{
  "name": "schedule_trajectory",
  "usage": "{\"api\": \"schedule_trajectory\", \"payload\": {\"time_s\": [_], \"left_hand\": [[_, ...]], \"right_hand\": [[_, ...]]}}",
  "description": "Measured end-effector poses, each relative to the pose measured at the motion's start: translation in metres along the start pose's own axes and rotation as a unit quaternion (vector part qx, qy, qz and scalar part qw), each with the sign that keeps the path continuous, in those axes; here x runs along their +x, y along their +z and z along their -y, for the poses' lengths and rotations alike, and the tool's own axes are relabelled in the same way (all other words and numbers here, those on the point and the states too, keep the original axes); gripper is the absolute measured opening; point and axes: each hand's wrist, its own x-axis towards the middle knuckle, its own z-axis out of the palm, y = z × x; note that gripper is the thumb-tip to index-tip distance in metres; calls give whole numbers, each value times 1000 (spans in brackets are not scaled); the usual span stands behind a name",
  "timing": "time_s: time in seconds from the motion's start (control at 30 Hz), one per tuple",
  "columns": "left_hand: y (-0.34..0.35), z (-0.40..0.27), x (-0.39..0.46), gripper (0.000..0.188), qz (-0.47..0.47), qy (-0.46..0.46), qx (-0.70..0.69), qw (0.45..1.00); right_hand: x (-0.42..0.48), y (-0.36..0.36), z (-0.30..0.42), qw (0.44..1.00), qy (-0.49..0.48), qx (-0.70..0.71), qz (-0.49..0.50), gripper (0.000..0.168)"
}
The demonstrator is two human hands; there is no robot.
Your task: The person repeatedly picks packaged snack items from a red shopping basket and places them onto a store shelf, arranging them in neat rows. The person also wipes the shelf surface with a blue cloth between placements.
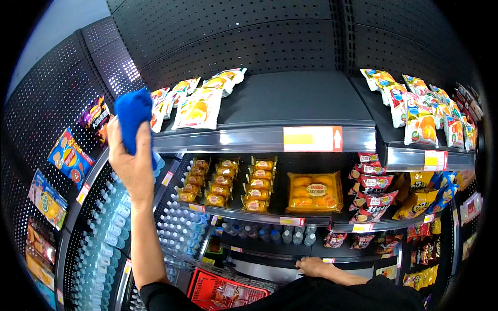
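My left hand (134,159) is raised at the left end of the top shelf, closed around a folded blue cloth (134,116). The cloth is beside the white snack packets (200,109) and in front of the shelf's clear front strip (249,137). My right hand (311,267) is low at the centre right, its fingers curled near the edge of a lower shelf (280,261); whether it grips anything cannot be told. Between the hands, packaged small cakes (258,182) stand in rows beside a larger pack of buns (315,190).
A red shopping basket (202,285) with packets inside is low at the centre. Water bottles (109,233) fill shelves at the left. Bagged snacks (422,116) stand at the right, and hanging chip bags (70,157) line the left wall. Black perforated panels (233,35) rise behind.
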Motion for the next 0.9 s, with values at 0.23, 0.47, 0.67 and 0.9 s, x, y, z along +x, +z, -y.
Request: {"api": "schedule_trajectory", "payload": {"time_s": [0.23, 0.47, 0.67, 0.9], "left_hand": [[75, -79, 22, 45, 226, 97, 65, 967], [101, -106, 31, 41, 502, 61, 32, 862], [127, -128, 30, 43, 541, 72, -38, 837], [186, -183, 24, 43, 588, 129, -133, 787]], "right_hand": [[-7, -3, -11, 1000, 20, 0, 13, 33], [-25, -7, -36, 997, 58, 38, -29, 34], [-39, -8, -49, 996, 71, 48, -33, 32], [-57, -17, -58, 994, 68, 68, -57, 32]]}}
